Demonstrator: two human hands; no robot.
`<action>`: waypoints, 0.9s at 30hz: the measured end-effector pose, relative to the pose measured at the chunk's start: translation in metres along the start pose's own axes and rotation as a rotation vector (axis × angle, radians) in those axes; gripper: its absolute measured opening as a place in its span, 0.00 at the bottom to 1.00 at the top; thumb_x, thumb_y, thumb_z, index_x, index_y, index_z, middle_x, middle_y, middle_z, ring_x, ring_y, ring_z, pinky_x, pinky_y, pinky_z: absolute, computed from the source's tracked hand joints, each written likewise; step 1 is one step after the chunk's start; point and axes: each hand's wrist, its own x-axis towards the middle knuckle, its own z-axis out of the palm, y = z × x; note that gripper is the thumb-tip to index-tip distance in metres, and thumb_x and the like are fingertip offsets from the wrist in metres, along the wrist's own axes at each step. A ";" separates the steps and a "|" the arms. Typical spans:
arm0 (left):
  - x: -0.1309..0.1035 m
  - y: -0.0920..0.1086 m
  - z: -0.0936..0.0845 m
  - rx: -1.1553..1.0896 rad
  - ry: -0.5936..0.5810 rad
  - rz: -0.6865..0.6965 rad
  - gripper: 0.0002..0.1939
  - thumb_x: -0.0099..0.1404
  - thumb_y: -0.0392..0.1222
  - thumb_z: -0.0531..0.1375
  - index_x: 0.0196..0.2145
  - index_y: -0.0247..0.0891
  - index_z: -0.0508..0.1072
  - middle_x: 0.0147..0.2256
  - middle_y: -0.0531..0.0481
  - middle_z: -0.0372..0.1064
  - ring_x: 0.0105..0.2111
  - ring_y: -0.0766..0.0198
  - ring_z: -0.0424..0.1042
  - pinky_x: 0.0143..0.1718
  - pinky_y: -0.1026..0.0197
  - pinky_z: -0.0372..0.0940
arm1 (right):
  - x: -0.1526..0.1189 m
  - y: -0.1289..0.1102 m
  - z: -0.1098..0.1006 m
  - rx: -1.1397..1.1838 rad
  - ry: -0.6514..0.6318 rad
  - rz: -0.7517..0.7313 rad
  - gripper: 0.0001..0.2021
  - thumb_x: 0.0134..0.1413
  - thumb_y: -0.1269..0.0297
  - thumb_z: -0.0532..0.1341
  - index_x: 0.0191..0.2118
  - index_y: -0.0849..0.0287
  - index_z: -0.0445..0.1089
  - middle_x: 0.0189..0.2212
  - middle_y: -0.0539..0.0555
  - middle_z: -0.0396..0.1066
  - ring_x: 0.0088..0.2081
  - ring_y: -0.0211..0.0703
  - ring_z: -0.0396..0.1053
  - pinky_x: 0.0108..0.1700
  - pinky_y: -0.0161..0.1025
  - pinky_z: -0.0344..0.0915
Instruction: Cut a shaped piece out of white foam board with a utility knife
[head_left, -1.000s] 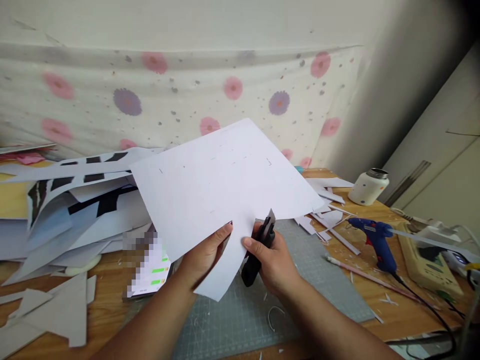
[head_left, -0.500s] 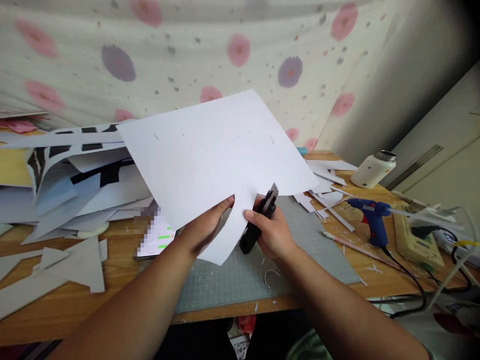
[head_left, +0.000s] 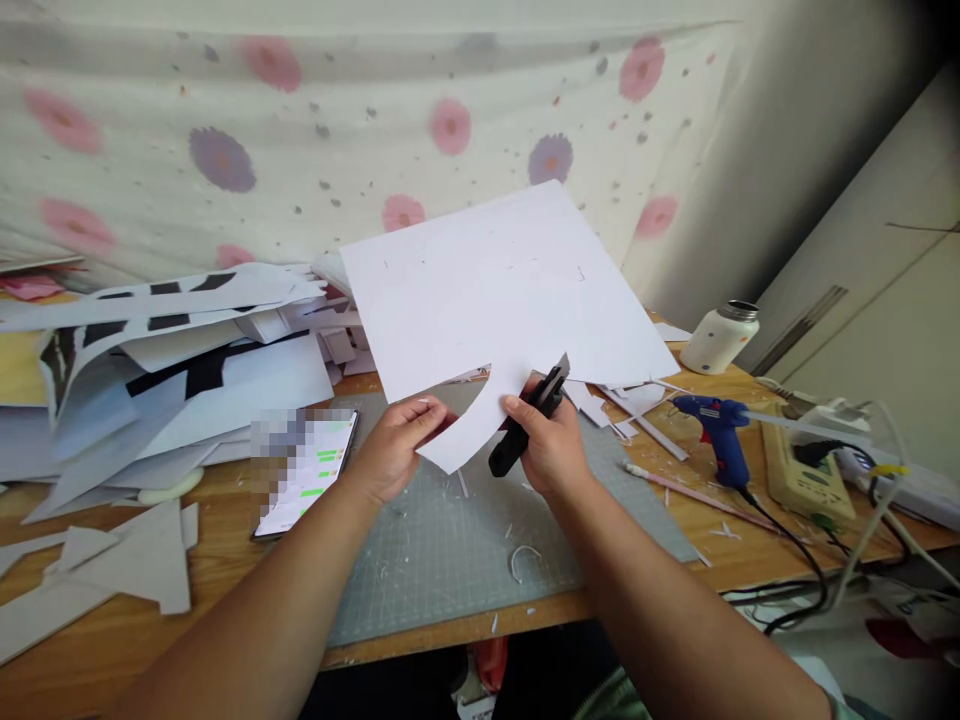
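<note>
A large white sheet of card or foam board (head_left: pixel 495 290) is held up off the table, tilted away from me. A curved strip (head_left: pixel 469 425) of it hangs toward me, partly cut free but still joined near my right thumb. My left hand (head_left: pixel 394 445) is closed at the sheet's lower left, its fingertips partly hidden behind the strip. In my right hand (head_left: pixel 555 445) is a black utility knife (head_left: pixel 517 440), blade out and pointing up and away. The right thumb also presses on the strip. Below both hands lies a grey-green cutting mat (head_left: pixel 465 570).
A phone (head_left: pixel 307 480) lies left of the mat, near stacked white offcuts (head_left: pixel 247 390) and grey scraps (head_left: pixel 120 560). To the right are a blue glue gun (head_left: pixel 716 430), a pink-handled brush (head_left: pixel 697 495), a power strip (head_left: pixel 802 470) and a white bottle (head_left: pixel 720 335).
The sheet has shifted right and away, its near left edge lifting off the phone. My left hand has slid down and left from the cut's inner end. The knife stays in my right hand.
</note>
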 end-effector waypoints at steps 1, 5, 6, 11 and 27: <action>0.000 0.000 0.001 -0.025 0.012 0.008 0.17 0.49 0.53 0.69 0.23 0.36 0.73 0.22 0.53 0.68 0.23 0.67 0.66 0.26 0.65 0.61 | 0.002 0.000 0.000 0.009 0.022 -0.005 0.13 0.38 0.62 0.70 0.32 0.59 0.70 0.26 0.47 0.68 0.26 0.37 0.65 0.29 0.36 0.65; -0.003 0.003 0.002 -0.120 0.066 0.052 0.22 0.48 0.58 0.69 0.20 0.35 0.71 0.19 0.54 0.65 0.21 0.68 0.64 0.23 0.66 0.61 | 0.005 -0.002 0.000 0.005 0.077 -0.029 0.13 0.37 0.61 0.70 0.30 0.60 0.70 0.24 0.47 0.66 0.25 0.36 0.64 0.27 0.35 0.64; -0.004 0.005 0.002 -0.141 0.068 0.051 0.23 0.48 0.60 0.69 0.22 0.35 0.73 0.20 0.52 0.67 0.22 0.66 0.66 0.24 0.65 0.63 | 0.005 -0.002 0.000 0.002 0.086 -0.035 0.13 0.37 0.61 0.70 0.30 0.60 0.71 0.24 0.47 0.66 0.25 0.36 0.63 0.27 0.35 0.63; -0.014 0.022 0.007 -0.271 0.145 0.062 0.24 0.50 0.55 0.70 0.38 0.34 0.75 0.40 0.38 0.77 0.36 0.52 0.76 0.34 0.54 0.72 | 0.002 -0.003 0.004 -0.008 0.024 -0.011 0.15 0.36 0.58 0.70 0.31 0.61 0.72 0.25 0.50 0.69 0.26 0.39 0.65 0.29 0.37 0.64; -0.082 0.015 0.039 -0.522 0.392 0.131 0.09 0.53 0.35 0.67 0.29 0.40 0.69 0.32 0.55 0.78 0.35 0.63 0.79 0.43 0.60 0.73 | -0.075 -0.012 -0.004 -0.145 -0.041 0.045 0.21 0.41 0.54 0.70 0.41 0.58 0.72 0.26 0.47 0.68 0.22 0.36 0.63 0.22 0.33 0.62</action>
